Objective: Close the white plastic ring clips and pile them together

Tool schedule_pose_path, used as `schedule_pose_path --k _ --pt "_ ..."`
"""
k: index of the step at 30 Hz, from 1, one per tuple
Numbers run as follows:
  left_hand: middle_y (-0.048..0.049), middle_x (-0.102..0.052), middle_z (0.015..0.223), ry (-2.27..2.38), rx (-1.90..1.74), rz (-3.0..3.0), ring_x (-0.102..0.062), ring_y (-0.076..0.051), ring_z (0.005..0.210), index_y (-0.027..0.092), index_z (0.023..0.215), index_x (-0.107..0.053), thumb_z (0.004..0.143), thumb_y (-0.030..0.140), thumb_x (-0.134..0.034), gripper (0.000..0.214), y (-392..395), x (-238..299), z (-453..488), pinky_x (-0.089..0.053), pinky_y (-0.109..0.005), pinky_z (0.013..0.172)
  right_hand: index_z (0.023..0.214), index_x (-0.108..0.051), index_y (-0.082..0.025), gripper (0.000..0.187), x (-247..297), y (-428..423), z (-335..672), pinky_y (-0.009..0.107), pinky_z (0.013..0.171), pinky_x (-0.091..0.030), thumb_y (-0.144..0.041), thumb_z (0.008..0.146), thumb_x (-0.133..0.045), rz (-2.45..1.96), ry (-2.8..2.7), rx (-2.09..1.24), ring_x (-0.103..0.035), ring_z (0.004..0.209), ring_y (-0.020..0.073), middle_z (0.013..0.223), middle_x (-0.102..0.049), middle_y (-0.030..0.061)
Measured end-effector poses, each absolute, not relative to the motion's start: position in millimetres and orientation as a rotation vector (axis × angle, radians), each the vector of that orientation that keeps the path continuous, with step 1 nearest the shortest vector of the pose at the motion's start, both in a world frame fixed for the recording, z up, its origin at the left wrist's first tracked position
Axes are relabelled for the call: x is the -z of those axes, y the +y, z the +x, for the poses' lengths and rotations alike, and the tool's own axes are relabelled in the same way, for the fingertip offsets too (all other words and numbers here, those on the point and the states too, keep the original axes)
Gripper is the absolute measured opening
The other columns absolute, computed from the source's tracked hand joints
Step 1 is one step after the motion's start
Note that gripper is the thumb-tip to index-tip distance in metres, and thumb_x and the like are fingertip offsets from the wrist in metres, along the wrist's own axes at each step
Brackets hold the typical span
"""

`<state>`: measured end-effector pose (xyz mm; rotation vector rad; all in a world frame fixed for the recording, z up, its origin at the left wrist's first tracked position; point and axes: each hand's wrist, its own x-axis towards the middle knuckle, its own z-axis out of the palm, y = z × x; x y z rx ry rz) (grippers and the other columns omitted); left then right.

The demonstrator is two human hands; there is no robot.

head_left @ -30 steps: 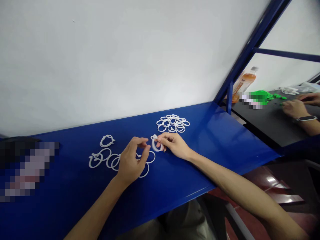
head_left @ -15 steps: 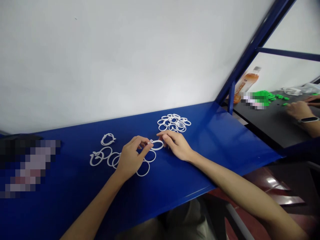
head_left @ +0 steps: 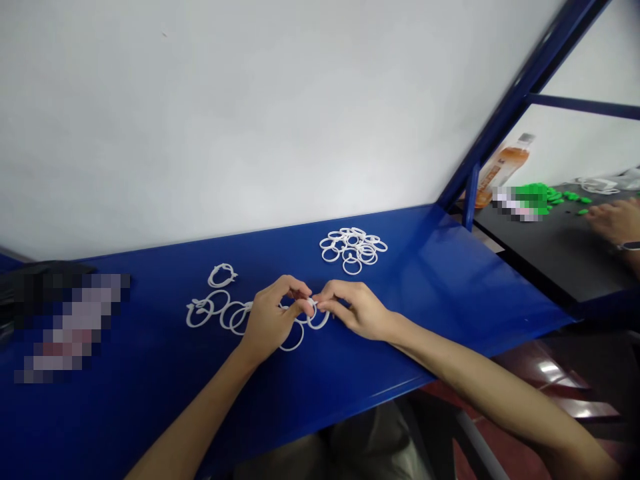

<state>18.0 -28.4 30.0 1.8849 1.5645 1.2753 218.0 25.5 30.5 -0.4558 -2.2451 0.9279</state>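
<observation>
My left hand [head_left: 270, 323] and my right hand [head_left: 356, 308] meet over a blue table [head_left: 425, 280], both pinching one white plastic ring [head_left: 317, 316] between thumb and fingertips. That ring joins a chain of linked white rings [head_left: 225, 315] lying flat and running left under my left hand. A single closed ring with a clasp [head_left: 222, 275] lies apart behind the chain. A pile of several loose white rings [head_left: 354, 248] sits farther back, beyond my right hand.
A white wall rises behind the table, and a blue frame post [head_left: 520, 100] slants up at the right. Beyond it, another person's hand [head_left: 616, 221] works on a dark table [head_left: 545, 250] with green pieces [head_left: 560, 196] and an orange bottle [head_left: 500, 175].
My right hand brought the ring from near the loose pile down toward me. My left hand closed on it, and both hands now grip it at the end of the chain.
</observation>
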Motion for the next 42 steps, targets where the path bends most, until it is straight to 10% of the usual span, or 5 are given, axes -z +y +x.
schedule_pose_path --k 17,22,42 --pt "-0.003 -0.07 0.087 1.585 -1.181 2.339 -0.059 -0.019 0.087 0.023 0.087 -0.067 0.095 0.031 -0.056 0.017 -23.9 -22.6 14.9 -0.049 -0.035 0.084 0.099 -0.065 -0.02 0.016 -35.0 37.6 222.4 0.029 0.067 -0.054 -0.036 0.096 -0.062 -0.576 -2.183 -0.82 -0.062 0.072 0.0132 0.091 -0.068 0.0036" --pt "-0.0053 -0.069 0.107 1.729 -1.079 2.468 -0.058 -0.023 0.102 0.023 0.115 -0.064 0.094 0.034 -0.059 0.024 -21.4 -16.0 4.0 -0.045 -0.041 0.094 0.101 -0.065 -0.022 0.01 -35.4 64.4 238.7 0.037 0.088 -0.055 -0.027 0.099 -0.056 -0.577 -2.179 -0.615 -0.065 0.098 0.0186 0.108 -0.068 0.0064" --pt "-0.0065 -0.063 0.111 1.629 -0.797 2.647 -0.052 -0.025 0.105 0.022 0.088 -0.066 0.092 0.021 -0.059 0.008 -30.0 -18.4 11.9 -0.042 -0.043 0.089 0.095 -0.071 -0.017 0.015 -11.0 138.8 284.4 0.042 0.088 -0.048 -0.014 0.092 -0.056 -1.138 -2.103 -0.018 -0.058 0.092 0.0264 0.101 -0.07 0.0112"
